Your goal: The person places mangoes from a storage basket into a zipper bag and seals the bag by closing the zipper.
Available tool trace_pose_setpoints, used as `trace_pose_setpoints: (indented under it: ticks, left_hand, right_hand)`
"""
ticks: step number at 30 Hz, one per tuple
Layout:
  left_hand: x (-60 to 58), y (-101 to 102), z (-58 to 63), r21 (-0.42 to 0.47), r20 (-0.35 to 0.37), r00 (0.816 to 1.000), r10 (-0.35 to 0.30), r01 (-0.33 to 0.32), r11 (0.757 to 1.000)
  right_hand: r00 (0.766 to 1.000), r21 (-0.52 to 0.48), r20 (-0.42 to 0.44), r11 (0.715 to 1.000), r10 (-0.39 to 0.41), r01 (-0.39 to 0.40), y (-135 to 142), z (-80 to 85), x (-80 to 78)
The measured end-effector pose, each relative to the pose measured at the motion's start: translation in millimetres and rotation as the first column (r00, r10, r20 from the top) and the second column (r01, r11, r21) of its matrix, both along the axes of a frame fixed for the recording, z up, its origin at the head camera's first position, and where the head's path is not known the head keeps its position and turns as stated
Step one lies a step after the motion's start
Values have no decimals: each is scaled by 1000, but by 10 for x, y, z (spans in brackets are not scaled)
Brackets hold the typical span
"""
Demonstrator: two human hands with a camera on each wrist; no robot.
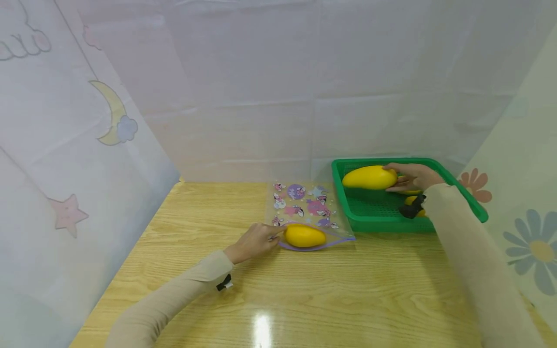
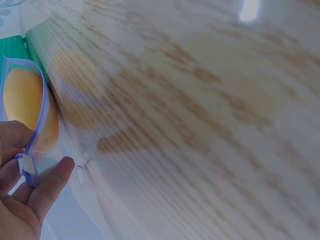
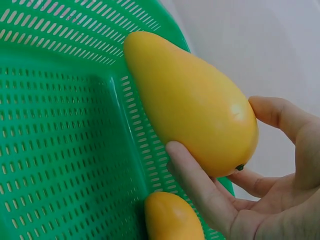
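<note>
A clear zip bag [image 1: 297, 202] with cartoon prints and a purple seal lies flat on the table, its mouth parted toward me. One yellow mango [image 1: 305, 236] sits just inside that mouth. My left hand [image 1: 256, 240] pinches the bag's left edge, close to the white slider [image 2: 26, 164] seen in the left wrist view. Over the green basket [image 1: 387, 227], my right hand [image 1: 414, 176] grips a larger yellow mango [image 3: 192, 102] by its stem end, fingers and thumb on opposite sides. Another mango [image 3: 172, 218] lies in the basket below.
More yellow fruit [image 1: 410, 201] in the basket is partly hidden by the right hand and its wrist camera [image 1: 411, 207]. The wooden table [image 1: 330, 295] meets a cloth-like backdrop [image 1: 243, 140] at the back and both sides.
</note>
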State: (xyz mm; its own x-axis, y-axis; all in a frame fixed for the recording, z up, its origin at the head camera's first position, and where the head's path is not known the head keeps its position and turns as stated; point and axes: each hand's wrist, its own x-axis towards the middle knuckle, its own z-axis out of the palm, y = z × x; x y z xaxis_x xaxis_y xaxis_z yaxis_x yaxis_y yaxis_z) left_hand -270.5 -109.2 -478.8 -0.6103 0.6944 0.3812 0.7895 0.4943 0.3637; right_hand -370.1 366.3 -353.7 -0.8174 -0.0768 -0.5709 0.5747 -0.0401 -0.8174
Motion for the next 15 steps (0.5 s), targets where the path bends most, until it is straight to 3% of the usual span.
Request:
trace_pose_setpoints:
  ticks: [5,9,15]
  left_hand:
    - [-7,0,4,2,-5,1000,-7,7,1000]
    - [-8,0,4,5,-6,1000,-9,9,1000]
    - [-6,10,-8,24,-32,999,-27,28,999]
  right_hand:
    - [1000,-40,15,999,-3,4,26,1,-18]
    - [1000,0,-1,1000,27,-27,55,4,-26]
    - [1000,-100,9,995,-3,4,93,7,7]
